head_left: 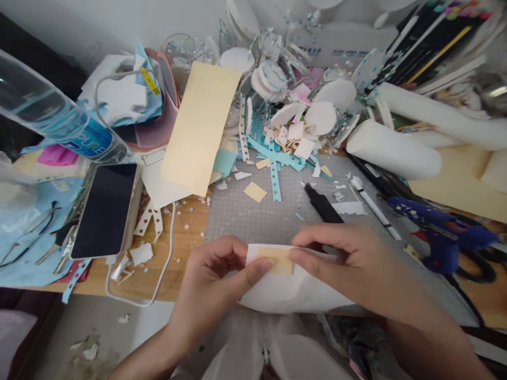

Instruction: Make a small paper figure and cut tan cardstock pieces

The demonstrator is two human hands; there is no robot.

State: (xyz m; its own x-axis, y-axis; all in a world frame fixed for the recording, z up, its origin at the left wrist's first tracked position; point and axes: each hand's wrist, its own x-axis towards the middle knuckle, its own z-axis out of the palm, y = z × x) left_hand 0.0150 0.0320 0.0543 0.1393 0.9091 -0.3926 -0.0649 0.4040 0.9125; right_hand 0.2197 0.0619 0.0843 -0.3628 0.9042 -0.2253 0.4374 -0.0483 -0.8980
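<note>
Between my hands, at the near edge of the table, is a piece of white paper [293,295], curved like a loose roll. A small pale yellow paper piece [283,259] lies flat on its upper side. My left hand [224,274] pinches the paper's left end, its thumb resting on the yellow piece. My right hand [344,264] grips the same paper from the right, with the thumb at the yellow piece's upper right corner. The fingers behind the paper are partly hidden. Just beyond my right hand lies a black cutter-like tool [322,203].
A grey cutting mat [233,221] carries paper scraps and a white pen [374,206]. At right are a blue glue gun [439,232] and a white paper roll [392,148]. A phone [105,208] with a cable, a water bottle [67,116] and a cream sheet [200,126] stand left.
</note>
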